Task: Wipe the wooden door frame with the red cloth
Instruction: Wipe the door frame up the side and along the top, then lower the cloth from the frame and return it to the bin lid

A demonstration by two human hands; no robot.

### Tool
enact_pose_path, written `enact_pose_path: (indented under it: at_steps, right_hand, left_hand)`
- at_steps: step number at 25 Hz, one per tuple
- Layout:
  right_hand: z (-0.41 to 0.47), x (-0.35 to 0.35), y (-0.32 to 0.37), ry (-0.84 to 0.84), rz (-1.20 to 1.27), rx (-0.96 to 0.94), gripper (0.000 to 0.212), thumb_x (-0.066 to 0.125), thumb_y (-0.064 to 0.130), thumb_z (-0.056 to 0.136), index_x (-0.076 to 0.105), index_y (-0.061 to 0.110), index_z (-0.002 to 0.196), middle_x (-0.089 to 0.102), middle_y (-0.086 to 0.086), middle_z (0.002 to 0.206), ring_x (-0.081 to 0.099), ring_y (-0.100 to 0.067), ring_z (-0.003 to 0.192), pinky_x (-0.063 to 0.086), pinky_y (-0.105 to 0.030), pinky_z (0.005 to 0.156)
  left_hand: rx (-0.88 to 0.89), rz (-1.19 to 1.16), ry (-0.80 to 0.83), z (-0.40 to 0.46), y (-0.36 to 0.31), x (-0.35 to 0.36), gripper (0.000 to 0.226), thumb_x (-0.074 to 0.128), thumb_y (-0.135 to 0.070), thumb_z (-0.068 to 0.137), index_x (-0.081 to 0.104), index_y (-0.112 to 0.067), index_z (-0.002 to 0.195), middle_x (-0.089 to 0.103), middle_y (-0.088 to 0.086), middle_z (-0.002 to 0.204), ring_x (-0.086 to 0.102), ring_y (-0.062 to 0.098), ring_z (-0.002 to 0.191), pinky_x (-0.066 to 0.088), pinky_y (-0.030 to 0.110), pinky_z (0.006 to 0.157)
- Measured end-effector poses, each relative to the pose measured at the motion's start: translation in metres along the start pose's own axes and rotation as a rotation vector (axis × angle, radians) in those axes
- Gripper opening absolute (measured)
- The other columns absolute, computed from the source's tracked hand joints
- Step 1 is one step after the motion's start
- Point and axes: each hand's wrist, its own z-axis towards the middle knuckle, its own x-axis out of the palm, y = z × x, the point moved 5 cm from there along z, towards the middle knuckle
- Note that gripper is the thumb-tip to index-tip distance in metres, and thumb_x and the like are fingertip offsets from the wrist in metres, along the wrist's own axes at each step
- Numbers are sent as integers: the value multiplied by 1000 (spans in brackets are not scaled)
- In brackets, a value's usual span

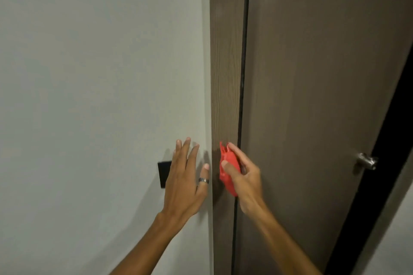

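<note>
The wooden door frame (225, 62) runs as a brown vertical strip down the middle of the view. My right hand (244, 179) holds a bunched red cloth (226, 174) and presses it against the frame at about handle height. My left hand (186, 176), a ring on its thumb, rests flat with fingers spread on the pale wall just left of the frame.
A brown door (312, 96) fills the right side, with a metal handle (366, 161) near its right edge and a dark gap beyond. A black switch plate (164, 173) sits on the white wall (89, 73), partly behind my left hand.
</note>
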Motion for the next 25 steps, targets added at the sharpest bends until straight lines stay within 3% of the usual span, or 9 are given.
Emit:
enact_pose_path:
  at_steps: [3,5,7,9,11,16,18,21,25]
  right_hand:
    - [-56,9,-60,24,805,515,38,67,25,95,69,10,130,74,-20,124,75,-35,104,65,-47,83]
    - [-90,21,-89,-84,968,644,44,59,32,98,68,1,128,74,-23,116,74,-38,104,63,-52,90]
    - [-121,39,-113,-144,968,735,46,53,34,99,69,0,126,74,-24,114,74,-38,104,61,-53,94]
    - [-153,59,-143,-149,877,813,46,50,35,101,71,0,123,76,-24,107,77,-37,95,63,-50,86]
    - [-186,71,-171,-95,724,895,45,50,36,100,72,2,121,77,-23,109,77,-36,96,64,-49,84]
    - [-252,86,-253,217,15,990,39,42,41,107,73,18,113,78,-4,106,70,-25,110,52,-49,105]
    - [-282,103,-288,366,-64,1078,38,44,48,107,68,25,125,77,-3,119,72,-20,110,57,-41,98]
    - [-327,136,-355,436,-278,1171,31,66,22,100,64,13,130,73,-14,129,69,-16,96,55,-20,72]
    - [-365,178,-444,482,-500,1178,32,69,4,91,69,6,123,73,-17,122,66,-25,102,53,-30,83]
  left_hand:
    - [-250,-164,100,-65,5,19,74,32,-57,103,14,-24,167,8,-10,174,-4,7,161,7,31,127]
    - [-555,-424,199,-108,18,31,79,36,-68,100,16,-30,166,25,-8,172,23,13,158,20,37,128]
    - [-947,-763,269,-147,35,44,57,47,-61,101,48,-30,150,59,-2,152,62,15,133,53,46,111]
    - [-1249,-971,303,-186,58,54,37,51,-49,104,67,-25,127,80,1,119,77,16,105,61,41,82]
    - [-1422,-1035,315,-229,86,52,32,53,-40,105,70,-20,123,84,3,107,79,20,100,62,43,82]
    - [-1641,-1030,294,-335,164,34,33,63,-23,103,63,-10,133,75,16,126,73,33,114,66,49,79]
    - [-1653,-915,309,-376,198,27,40,67,-17,100,60,-11,139,72,15,129,70,32,118,63,48,89]
    - [-1692,-724,319,-438,255,21,37,69,-10,97,62,-20,132,70,14,127,68,35,114,59,53,97]
    - [-1711,-561,351,-504,328,37,39,64,-17,100,59,-21,139,67,15,129,66,30,107,58,50,94]
